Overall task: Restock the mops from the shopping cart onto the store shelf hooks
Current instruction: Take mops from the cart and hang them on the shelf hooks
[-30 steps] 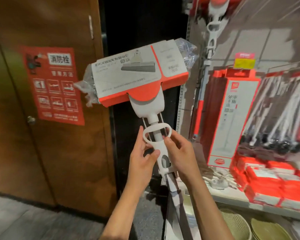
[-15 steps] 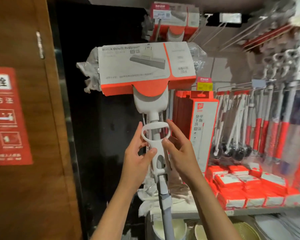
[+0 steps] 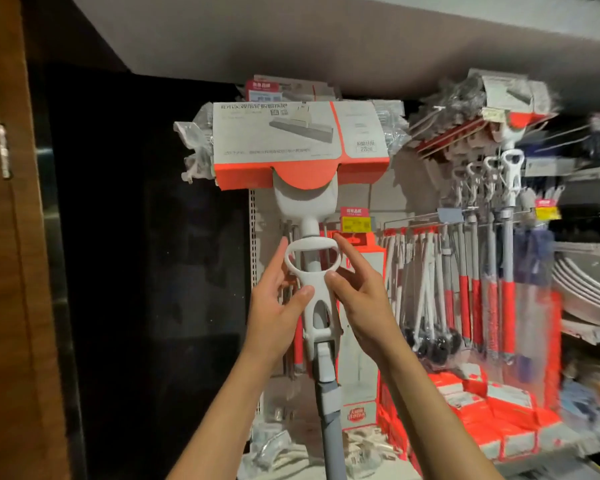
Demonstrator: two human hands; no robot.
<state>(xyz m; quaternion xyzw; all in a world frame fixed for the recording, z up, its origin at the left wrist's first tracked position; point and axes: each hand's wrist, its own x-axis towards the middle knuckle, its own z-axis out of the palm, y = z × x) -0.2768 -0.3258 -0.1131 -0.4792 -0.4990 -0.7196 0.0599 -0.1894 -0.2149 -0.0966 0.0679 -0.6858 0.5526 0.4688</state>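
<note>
- At the shelf front, you hold the mop [image 3: 310, 244] upright, head up, with its cardboard sleeve [image 3: 300, 142] high in front of the top hooks and its grey pole [image 3: 329, 420] running down out of view.
- Your left hand [image 3: 276, 306] has the thumb laid on the white lever grip [image 3: 312, 271] and the fingers behind it, so it pinches that part.
- Your right hand [image 3: 357, 299] has the thumb against the other side of the grip; the fingers look almost straight and lifted, so it seems to steady more than to clamp.
- I judge the mop to be stiff and rather light, but top-heavy, because the wide head sits far above your hands.
- The plastic grip looks smooth and may pivot, so I would hold also the pole below it for better control.
- The plastic bag [image 3: 196, 150] sticking out of the sleeve is soft and could catch on a hook.
- The hook that should receive this mop is hidden behind the sleeve, and I cannot see any hanging hole.
- The hanging mops [image 3: 499, 258] on the right are blurred, and the shopping cart is not in view.
</note>
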